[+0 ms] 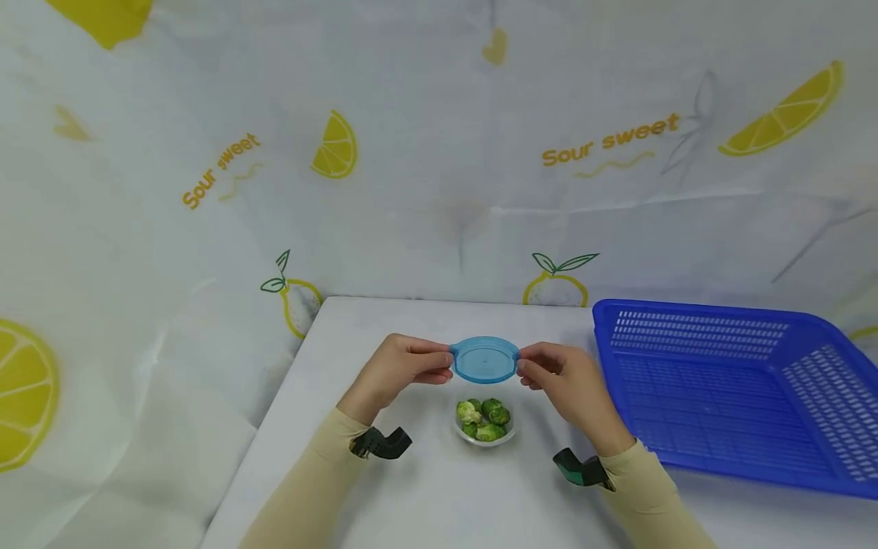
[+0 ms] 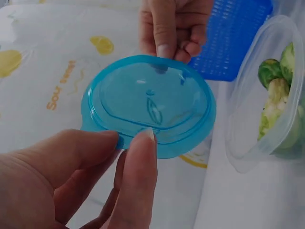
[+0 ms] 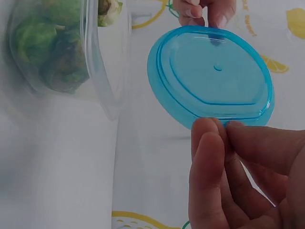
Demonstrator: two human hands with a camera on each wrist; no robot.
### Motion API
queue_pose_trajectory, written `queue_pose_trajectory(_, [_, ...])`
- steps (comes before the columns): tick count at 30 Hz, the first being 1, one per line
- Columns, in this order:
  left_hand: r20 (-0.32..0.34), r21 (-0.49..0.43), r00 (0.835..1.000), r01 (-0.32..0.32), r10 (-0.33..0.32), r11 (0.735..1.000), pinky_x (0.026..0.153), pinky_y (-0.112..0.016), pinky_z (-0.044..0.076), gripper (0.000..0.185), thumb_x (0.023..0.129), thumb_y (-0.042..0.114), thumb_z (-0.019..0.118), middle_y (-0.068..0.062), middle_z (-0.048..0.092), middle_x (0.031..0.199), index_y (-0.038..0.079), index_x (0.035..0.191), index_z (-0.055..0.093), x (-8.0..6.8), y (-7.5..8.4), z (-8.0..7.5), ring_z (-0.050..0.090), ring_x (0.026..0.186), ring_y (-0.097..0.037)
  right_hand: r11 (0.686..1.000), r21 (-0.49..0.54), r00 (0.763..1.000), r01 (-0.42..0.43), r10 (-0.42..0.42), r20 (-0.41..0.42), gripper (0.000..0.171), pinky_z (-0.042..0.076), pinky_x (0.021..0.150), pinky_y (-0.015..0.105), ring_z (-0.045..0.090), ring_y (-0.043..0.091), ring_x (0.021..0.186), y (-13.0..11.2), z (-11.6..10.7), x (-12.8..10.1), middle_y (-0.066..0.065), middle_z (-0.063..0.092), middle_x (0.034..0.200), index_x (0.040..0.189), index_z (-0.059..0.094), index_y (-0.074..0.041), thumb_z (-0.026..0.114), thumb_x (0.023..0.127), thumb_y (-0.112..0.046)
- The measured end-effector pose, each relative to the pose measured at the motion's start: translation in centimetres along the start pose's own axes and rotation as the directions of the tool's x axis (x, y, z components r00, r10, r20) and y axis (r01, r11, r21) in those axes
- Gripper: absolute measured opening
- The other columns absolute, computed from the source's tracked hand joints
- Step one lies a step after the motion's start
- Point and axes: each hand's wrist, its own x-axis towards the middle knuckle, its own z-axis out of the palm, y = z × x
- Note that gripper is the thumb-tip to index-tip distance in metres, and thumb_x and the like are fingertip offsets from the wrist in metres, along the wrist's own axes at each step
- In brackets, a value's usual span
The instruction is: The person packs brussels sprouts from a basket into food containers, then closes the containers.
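A round lid (image 1: pixel 485 359) of clear blue plastic is held in the air between both hands, just above and behind a small clear bowl (image 1: pixel 485 435) that stands on the white table (image 1: pixel 439 496). The lid is see-through, with a raised rim running round its edge, a flat sunken middle panel and a tiny dot at the centre; a small tab sticks out at the edge by the left hand. The left hand (image 1: pixel 401 368) is closed on the lid's left edge, which is pinched between thumb and fingertips (image 2: pixel 143 143). The right hand (image 1: pixel 565 381) is closed on the opposite edge in the same way, the rim being pinched between thumb and fingertips (image 3: pixel 209 138). The lid is kept roughly level and is apart from the bowl, which is left uncovered. Inside the bowl, several green sprouts (image 1: pixel 484 418) are seen, one paler than the rest. To the right of the bowl, a blue plastic basket (image 1: pixel 720 381) with slotted walls is set on the table. Behind the bowl, a white cloth (image 1: pixel 439 152) printed with lemons and the words "Sour sweet" is hung as a backdrop.
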Motion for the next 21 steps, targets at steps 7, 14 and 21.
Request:
queue_pose_trajectory(7, [0.096,0.046,0.995,-0.025,0.020,0.999,0.092,-0.035,0.067,0.025,0.100,0.012,0.077,-0.019,0.082,0.111,0.003,0.122,0.081,-1.6,-0.3,-0.5,0.082,0.091,-0.016,0.997,0.080,0.996,-0.003,-0.005,0.092,0.016,0.068,0.085,0.028,0.081,0.024,0.096,-0.1,-0.2,-1.0,0.010,0.082,0.104,0.117,0.081,-0.007,0.069,0.105,-0.009])
queue_pose_trajectory(14, [0.144,0.099,0.990,-0.002,-0.012,0.995,0.088,-0.034,0.068,0.025,0.102,0.015,0.076,-0.017,0.082,0.115,-0.002,0.120,0.081,-2.1,-0.5,-0.4,0.081,0.087,-0.014,0.998,0.065,0.992,0.009,-0.017,0.126,0.014,0.065,0.081,0.023,0.078,0.015,0.089,0.0,-0.2,-1.4,0.004,0.081,0.096,0.112,0.082,-0.010,0.072,0.105,-0.018])
queue_pose_trajectory(21, [0.121,0.141,0.991,0.047,-0.064,0.989,0.080,-0.032,0.069,0.024,0.097,0.012,0.080,-0.009,0.081,0.096,0.000,0.118,0.079,-2.3,-0.5,-0.1,0.078,0.078,-0.015,0.995,0.083,0.989,-0.053,0.041,0.144,0.021,0.064,0.077,0.024,0.079,0.021,0.086,0.2,0.6,-1.5,0.005,0.079,0.093,0.119,0.078,-0.004,0.076,0.101,-0.014])
